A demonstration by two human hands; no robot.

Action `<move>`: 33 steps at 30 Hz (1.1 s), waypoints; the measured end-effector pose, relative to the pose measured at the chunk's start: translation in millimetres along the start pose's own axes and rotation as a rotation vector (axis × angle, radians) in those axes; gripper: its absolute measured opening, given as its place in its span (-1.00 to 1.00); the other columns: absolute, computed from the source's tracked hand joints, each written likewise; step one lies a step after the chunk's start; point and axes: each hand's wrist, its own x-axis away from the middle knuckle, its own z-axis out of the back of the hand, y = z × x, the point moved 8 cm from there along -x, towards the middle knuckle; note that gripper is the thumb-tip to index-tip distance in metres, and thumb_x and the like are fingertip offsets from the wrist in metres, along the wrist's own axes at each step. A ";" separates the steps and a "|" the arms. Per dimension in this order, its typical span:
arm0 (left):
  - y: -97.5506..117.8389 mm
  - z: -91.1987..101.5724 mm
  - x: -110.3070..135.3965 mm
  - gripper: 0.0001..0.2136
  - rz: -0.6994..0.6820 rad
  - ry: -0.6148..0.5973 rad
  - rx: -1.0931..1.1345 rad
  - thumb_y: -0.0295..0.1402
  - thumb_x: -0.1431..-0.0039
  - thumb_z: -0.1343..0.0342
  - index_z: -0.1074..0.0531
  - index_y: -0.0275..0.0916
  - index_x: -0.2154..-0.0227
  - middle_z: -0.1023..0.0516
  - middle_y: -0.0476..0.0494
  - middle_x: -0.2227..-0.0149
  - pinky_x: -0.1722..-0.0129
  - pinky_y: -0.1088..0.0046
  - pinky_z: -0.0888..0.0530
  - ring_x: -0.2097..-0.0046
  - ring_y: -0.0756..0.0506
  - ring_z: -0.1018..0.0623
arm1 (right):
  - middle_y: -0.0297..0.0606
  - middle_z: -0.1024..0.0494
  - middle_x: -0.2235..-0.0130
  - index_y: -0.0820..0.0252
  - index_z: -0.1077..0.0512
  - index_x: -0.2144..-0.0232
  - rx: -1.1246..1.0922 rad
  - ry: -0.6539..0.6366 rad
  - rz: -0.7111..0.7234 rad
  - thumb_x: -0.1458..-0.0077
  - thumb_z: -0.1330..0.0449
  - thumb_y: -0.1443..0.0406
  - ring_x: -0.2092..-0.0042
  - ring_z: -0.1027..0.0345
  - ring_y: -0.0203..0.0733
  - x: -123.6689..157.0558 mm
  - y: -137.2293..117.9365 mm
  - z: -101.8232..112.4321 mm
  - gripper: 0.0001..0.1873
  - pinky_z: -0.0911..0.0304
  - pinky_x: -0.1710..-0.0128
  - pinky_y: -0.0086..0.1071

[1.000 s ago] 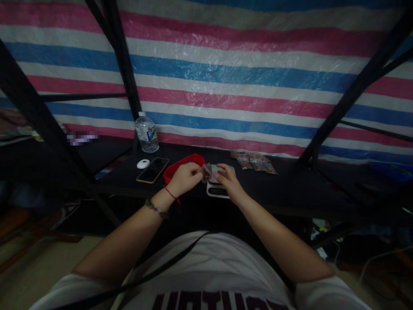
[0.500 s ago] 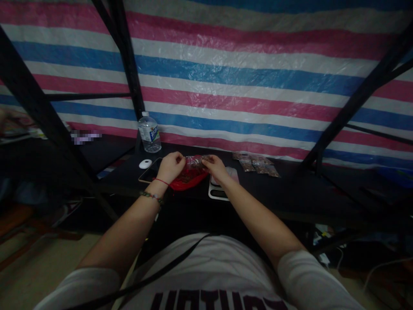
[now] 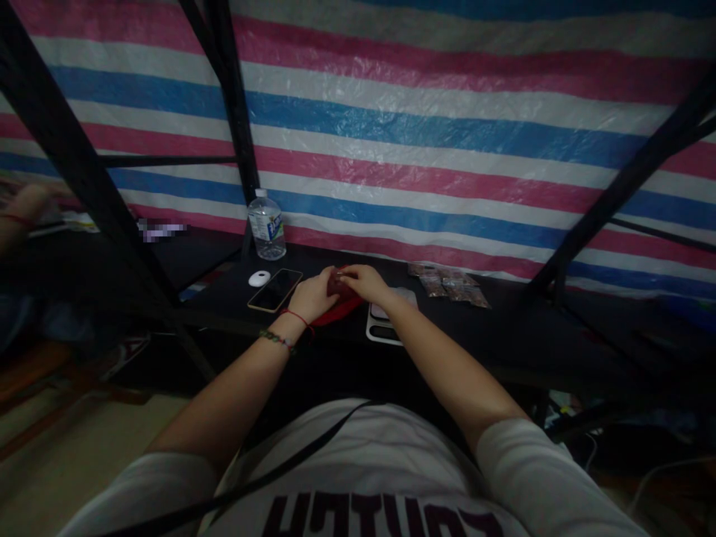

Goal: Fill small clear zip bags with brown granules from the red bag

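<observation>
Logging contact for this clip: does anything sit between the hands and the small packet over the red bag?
Nothing visible does. The left hand and right hand both close on the small packet directly above the red bag.

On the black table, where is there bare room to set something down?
The table is bare right of the packets. It is crowded from the water bottle, phone and white puck across to both hands and the scale.

Dark table (image 3: 503,328) with bottle (image 3: 267,224), phone (image 3: 275,289), scale (image 3: 385,322), red bag (image 3: 338,309), packets (image 3: 450,284).
</observation>
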 end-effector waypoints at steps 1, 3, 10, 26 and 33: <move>-0.9 0.2 0.0 -0.35 0.006 -0.004 0.003 -0.20 -0.09 -0.13 -0.10 -0.23 -0.23 -0.54 -0.31 0.05 0.05 0.26 -0.40 0.04 -0.27 -0.55 | -0.13 -0.59 0.12 0.26 -0.54 0.16 -0.022 0.005 -0.005 -0.09 -0.15 0.39 0.12 -0.44 -0.18 1.3 1.1 1.7 -0.73 -0.24 0.07 -0.36; -2.4 1.3 0.2 -0.37 0.023 -0.004 0.020 -0.21 -0.09 -0.13 -0.11 -0.20 -0.22 -0.55 -0.28 0.06 0.08 0.29 -0.41 0.05 -0.25 -0.56 | -0.15 -0.60 0.15 0.25 -0.55 0.19 -0.042 0.027 -0.037 -0.09 -0.13 0.41 0.13 -0.45 -0.18 3.7 4.4 5.6 -0.74 -0.25 0.07 -0.35; -5.1 6.6 -1.3 -0.18 0.003 0.040 0.103 -0.13 0.04 -0.25 -0.05 -0.26 -0.26 -0.44 -0.36 -0.08 0.03 0.31 -0.39 -0.04 -0.26 -0.49 | -0.19 -0.60 0.18 0.20 -0.57 0.26 0.034 0.168 -0.053 -0.11 -0.11 0.36 0.12 -0.43 -0.15 3.9 2.7 17.2 -0.76 -0.25 0.05 -0.32; -17.3 24.6 -4.3 -0.60 0.055 0.197 0.760 -0.21 0.00 -0.17 -0.45 -0.31 0.11 -0.57 -0.12 0.32 0.30 0.44 -0.45 0.34 -0.06 -0.53 | -0.26 -0.55 0.31 0.21 -0.46 0.24 -0.658 0.354 -0.311 -0.04 -0.13 0.16 0.35 -0.44 -0.24 37.2 28.1 32.2 -0.71 -0.38 0.39 -0.37; 14.2 6.0 -0.5 -0.73 0.010 0.016 0.958 -0.18 -0.02 -0.15 -0.46 -0.31 0.32 -0.53 -0.07 0.47 0.43 0.46 -0.43 0.47 -0.03 -0.49 | -0.31 -0.54 0.41 0.18 -0.43 0.13 -0.557 0.349 -0.244 0.08 -0.27 0.13 0.40 -0.41 -0.25 84.2 15.7 62.5 -0.56 -0.29 0.45 -0.43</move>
